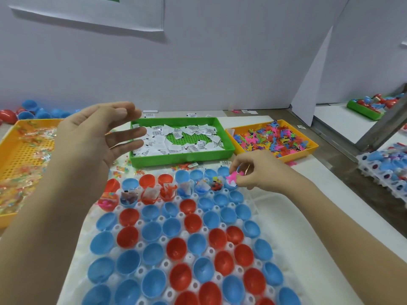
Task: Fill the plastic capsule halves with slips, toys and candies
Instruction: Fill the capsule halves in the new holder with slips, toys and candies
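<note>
Capsule halves (129,235), blue and red, stand mouth-up in a white moulded rack (163,239) that fills the near part of the table, directly in front of the person. The cups keep each round shell from rolling and leave its opening free for dropping things in. Only the second row from the far end holds contents, with slips and small toys showing above the rims. The far row and all the nearer rows look empty, so I judge the filling barely begun.

Three trays sit along the rack's far edge and left side, so each supply is a short reach away. A yellow perforated tray (33,121) of wrapped candies (24,188) sits to the left. A green tray (180,156) of white slips (193,130) is in the middle, and an orange tray (295,154) of coloured toys (273,137) is to the right.

The left hand (92,137) hovers above the gap between the candy tray and the green tray, fingers spread and relaxed, holding nothing. It is probably poised to fetch the next item. The right hand (262,172) is low at the right end of the filled row. Its thumb and fingertips pinch a pink toy (231,178) right over a blue half (231,187), apparently to seat it inside. Whether the toy touches the shell I cannot tell.
</note>
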Available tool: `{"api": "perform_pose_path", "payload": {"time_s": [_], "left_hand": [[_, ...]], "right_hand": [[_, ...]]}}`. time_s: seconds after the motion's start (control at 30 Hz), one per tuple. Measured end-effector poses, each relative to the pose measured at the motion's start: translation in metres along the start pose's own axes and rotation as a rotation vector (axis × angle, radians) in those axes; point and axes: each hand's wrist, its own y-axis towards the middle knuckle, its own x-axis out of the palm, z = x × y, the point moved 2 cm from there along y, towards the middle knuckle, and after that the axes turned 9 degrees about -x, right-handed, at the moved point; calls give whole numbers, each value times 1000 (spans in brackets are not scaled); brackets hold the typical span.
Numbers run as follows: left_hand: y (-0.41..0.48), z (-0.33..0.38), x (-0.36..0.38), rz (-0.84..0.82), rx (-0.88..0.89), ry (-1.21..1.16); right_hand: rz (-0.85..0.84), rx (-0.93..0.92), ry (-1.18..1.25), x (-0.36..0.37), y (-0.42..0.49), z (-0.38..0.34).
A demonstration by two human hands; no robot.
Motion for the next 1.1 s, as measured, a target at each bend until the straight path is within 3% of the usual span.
{"api": "perform_pose_path", "payload": {"time_s": [0.47,0.63,0.8,1.0,1.1], "left_hand": [[6,-1,-8,22,-3,15],[9,-1,-12,20,-11,22],[11,-3,-12,23,-19,33],[11,-4,-11,18,-9,46],[11,-5,-11,34,-16,49]], "right_hand": [[-107,-70,-74,4,0,1],[-165,-126,-204,1,-1,-3],[-90,-109,-91,-8,0,-6],[-127,-138,-156,-6,8,-17],[-135,-112,-76,-4,7,-14]]}}
